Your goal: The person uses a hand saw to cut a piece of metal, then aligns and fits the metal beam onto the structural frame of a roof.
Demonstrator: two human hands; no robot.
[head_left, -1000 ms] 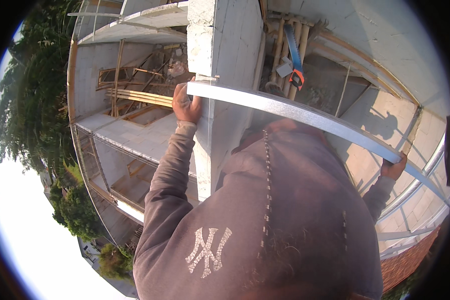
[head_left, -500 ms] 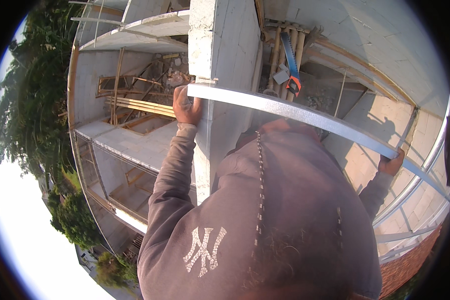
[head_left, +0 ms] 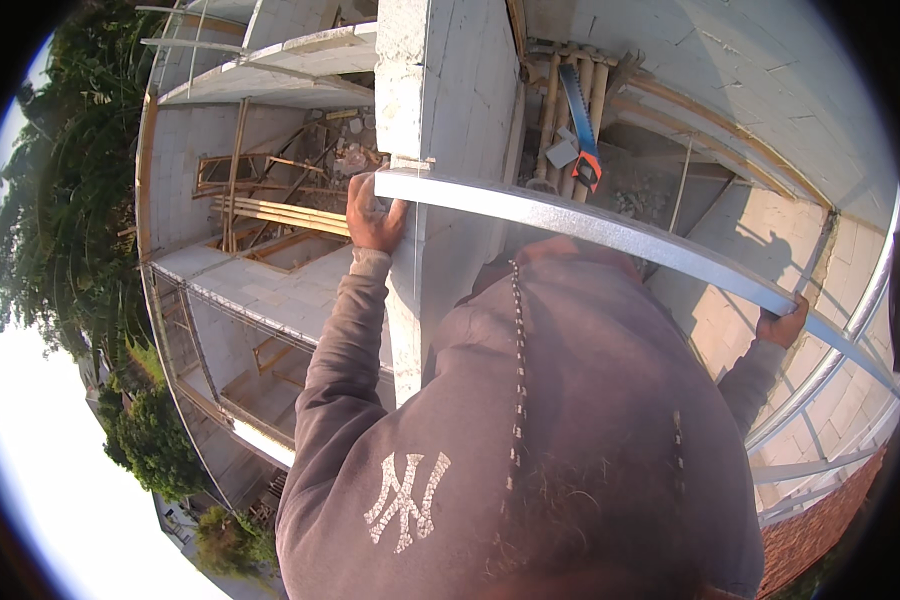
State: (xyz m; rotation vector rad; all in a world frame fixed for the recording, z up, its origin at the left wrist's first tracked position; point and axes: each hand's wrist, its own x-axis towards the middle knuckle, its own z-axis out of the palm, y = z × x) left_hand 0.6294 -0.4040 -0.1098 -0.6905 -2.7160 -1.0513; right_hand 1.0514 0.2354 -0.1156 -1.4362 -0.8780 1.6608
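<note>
A long silvery metal channel [head_left: 570, 218] runs from the top of the block wall [head_left: 403, 110] out to the right. My left hand [head_left: 374, 215] is closed around its near-left end, right at the wall's edge. Farther along, my right hand [head_left: 785, 322] grips the same channel from beneath, with part of its fingers hidden behind the metal. Under the channel's left end, a small flat piece [head_left: 413, 163] lies on the wall top.
A handsaw [head_left: 582, 125] with a blue blade and orange-black handle rests on bamboo poles [head_left: 550, 130] below. Other metal members [head_left: 840, 350] stand at the right, above a tiled roof edge [head_left: 820, 530]. Left of the wall, the drop shows lower rooms and timber poles [head_left: 280, 212].
Almost nothing differs. Both hands keep their hold on the metal channel, which stays in place; the view and my body have shifted very slightly.
</note>
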